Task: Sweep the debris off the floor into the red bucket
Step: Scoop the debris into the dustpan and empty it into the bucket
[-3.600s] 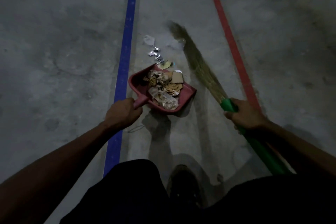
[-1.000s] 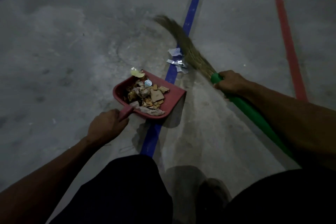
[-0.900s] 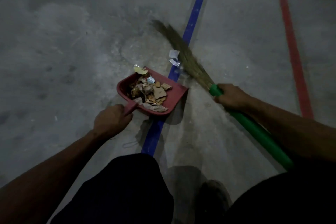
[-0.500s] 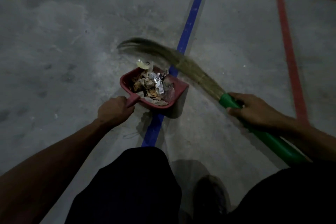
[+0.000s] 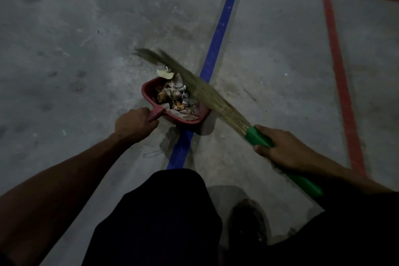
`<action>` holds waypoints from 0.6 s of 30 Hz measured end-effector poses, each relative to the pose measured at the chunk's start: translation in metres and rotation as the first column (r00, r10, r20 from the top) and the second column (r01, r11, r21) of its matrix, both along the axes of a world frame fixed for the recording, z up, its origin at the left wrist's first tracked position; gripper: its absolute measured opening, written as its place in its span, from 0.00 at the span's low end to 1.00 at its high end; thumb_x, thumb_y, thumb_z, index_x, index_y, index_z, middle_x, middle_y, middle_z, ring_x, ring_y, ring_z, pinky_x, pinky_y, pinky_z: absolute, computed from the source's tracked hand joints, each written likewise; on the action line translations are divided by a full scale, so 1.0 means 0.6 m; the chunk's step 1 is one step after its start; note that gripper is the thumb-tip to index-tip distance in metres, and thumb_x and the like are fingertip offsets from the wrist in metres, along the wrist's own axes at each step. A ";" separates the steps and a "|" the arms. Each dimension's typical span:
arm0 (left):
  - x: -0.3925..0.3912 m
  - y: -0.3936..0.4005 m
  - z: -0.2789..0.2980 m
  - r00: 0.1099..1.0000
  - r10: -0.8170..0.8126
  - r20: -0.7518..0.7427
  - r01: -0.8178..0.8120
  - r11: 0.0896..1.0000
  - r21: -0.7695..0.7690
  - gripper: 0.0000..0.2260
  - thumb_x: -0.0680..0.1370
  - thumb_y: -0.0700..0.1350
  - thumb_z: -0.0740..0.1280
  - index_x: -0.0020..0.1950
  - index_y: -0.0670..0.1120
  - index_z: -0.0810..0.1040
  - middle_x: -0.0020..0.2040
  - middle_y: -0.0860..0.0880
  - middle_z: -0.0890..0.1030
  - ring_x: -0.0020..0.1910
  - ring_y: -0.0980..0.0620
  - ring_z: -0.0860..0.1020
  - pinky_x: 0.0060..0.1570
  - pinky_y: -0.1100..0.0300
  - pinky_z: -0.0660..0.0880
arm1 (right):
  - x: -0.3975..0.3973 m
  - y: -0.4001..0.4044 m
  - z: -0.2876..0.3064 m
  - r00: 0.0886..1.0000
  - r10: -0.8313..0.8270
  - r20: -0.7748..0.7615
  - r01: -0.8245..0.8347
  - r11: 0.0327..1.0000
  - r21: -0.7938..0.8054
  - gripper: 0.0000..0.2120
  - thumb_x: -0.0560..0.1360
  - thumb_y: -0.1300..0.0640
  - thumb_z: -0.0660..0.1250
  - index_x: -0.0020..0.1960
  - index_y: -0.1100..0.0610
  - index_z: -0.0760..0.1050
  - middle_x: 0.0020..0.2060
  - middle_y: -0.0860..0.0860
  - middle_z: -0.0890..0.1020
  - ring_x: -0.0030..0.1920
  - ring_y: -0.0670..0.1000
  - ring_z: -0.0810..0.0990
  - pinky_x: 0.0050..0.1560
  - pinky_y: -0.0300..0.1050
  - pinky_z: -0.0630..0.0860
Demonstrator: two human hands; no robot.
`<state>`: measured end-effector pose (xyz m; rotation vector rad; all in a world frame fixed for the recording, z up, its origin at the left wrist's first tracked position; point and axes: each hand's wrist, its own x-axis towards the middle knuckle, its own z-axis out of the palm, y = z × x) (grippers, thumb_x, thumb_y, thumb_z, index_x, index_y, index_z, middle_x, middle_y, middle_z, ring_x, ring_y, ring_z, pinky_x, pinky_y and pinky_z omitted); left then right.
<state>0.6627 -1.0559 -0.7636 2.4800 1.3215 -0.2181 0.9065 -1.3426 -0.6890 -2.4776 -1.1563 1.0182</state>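
Plainly, the left hand (image 5: 133, 125) gripping the heaped red plastic dustpan (image 5: 176, 101) could tip it, or the green-handled straw broom (image 5: 207, 95) held in the right hand (image 5: 280, 149) could flick the pale scrap (image 5: 164, 74) on its far lip, mid-frame, back out.

Dim industrial or warehouse-type floor, bare stained concrete floor (image 5: 64, 39) with scuffs and dusty patches; long blue painted line (image 5: 224, 19) running across it, red painted outline (image 5: 336, 67) boxing off a bay, markings typical of a workshop or storage hall

Debris (image 5: 172, 97) lying in the dustpan (image 5: 149, 95), dustpan sitting at the floor line's (image 5: 224, 19) nine o'clock edge, broom (image 5: 205, 90) crossing its three o'clock side, one scrap (image 5: 165, 74) lying at its twelve.
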 end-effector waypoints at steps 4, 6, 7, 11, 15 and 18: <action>-0.016 -0.005 0.001 0.999 -0.052 0.007 0.052 0.999 -0.003 0.11 0.78 0.56 0.64 0.49 0.49 0.75 0.38 0.49 0.76 0.34 0.49 0.75 0.29 0.60 0.64 | 0.041 -0.049 0.018 0.975 -0.208 0.079 0.202 0.976 0.077 0.26 0.75 0.51 0.68 0.72 0.42 0.67 0.48 0.50 0.82 0.27 0.42 0.79 0.23 0.33 0.74; -0.025 -0.007 0.001 0.996 -0.086 -0.002 0.086 0.996 0.000 0.10 0.78 0.57 0.65 0.47 0.51 0.73 0.36 0.50 0.75 0.33 0.50 0.74 0.29 0.60 0.63 | 0.069 -0.066 0.018 0.939 -0.339 0.060 0.332 0.938 0.103 0.23 0.75 0.52 0.68 0.69 0.43 0.70 0.44 0.47 0.82 0.25 0.47 0.80 0.21 0.37 0.73; -0.029 -0.007 0.002 0.995 -0.102 -0.006 0.102 0.995 0.001 0.10 0.78 0.57 0.65 0.46 0.51 0.73 0.35 0.50 0.75 0.33 0.51 0.74 0.29 0.60 0.63 | 0.083 -0.073 0.016 0.910 -0.413 0.026 0.408 0.906 0.116 0.21 0.76 0.53 0.68 0.67 0.44 0.72 0.42 0.48 0.81 0.25 0.50 0.81 0.21 0.40 0.74; -0.032 -0.008 0.001 0.986 -0.166 -0.006 0.166 0.986 0.022 0.10 0.77 0.58 0.66 0.46 0.52 0.74 0.35 0.50 0.75 0.34 0.49 0.73 0.30 0.59 0.64 | 0.111 -0.091 0.006 0.807 -0.590 -0.012 0.590 0.805 0.066 0.17 0.76 0.56 0.67 0.64 0.51 0.74 0.41 0.56 0.80 0.29 0.58 0.82 0.25 0.46 0.77; -0.017 -0.012 -0.004 0.982 -0.190 -0.007 0.190 0.982 0.021 0.11 0.77 0.58 0.65 0.46 0.51 0.74 0.33 0.52 0.72 0.31 0.52 0.71 0.28 0.61 0.63 | 0.060 -0.090 -0.008 0.877 -0.477 0.055 0.479 0.877 -0.030 0.22 0.78 0.57 0.65 0.72 0.54 0.69 0.46 0.53 0.80 0.34 0.52 0.81 0.25 0.37 0.74; 0.000 -0.018 -0.005 0.978 -0.205 -0.025 0.205 0.979 -0.007 0.12 0.77 0.58 0.64 0.49 0.49 0.76 0.34 0.51 0.74 0.33 0.49 0.74 0.30 0.61 0.66 | -0.007 -0.086 -0.010 0.948 -0.318 0.022 0.319 0.945 -0.075 0.26 0.78 0.56 0.64 0.75 0.54 0.64 0.58 0.57 0.79 0.37 0.55 0.81 0.33 0.39 0.75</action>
